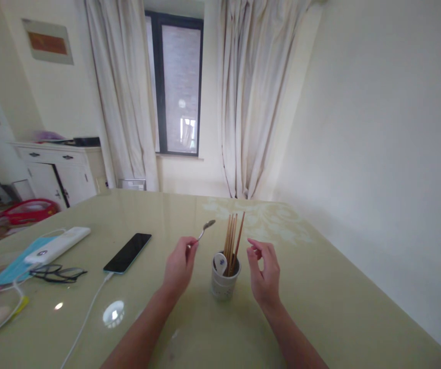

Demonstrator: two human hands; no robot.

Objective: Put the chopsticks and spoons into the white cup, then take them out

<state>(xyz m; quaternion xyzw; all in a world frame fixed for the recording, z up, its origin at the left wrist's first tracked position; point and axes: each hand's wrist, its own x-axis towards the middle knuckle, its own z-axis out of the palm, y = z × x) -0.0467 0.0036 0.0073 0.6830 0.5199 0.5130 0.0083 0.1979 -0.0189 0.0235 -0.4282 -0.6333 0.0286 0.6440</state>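
Observation:
My left hand (180, 265) pinches the handle of a metal spoon (208, 224), whose bowl points up and to the right above the table. A pale ceramic cup (224, 288) stands upright between my hands. Several wooden chopsticks (230, 238) lean in it, together with a white ceramic spoon (220, 263) at its left side. To the right of the cup, apart from it, is my right hand (265, 271). Its fingers are bent, with the thumb and index finger apart and nothing visible between them.
On the glossy table (174, 318), left of my arm, lie a phone (128, 253) with a white cable (85, 323), glasses (58, 273), a white power strip-like device (58, 246) and a blue mask (11, 269). A wall (377, 154) borders the table's right side.

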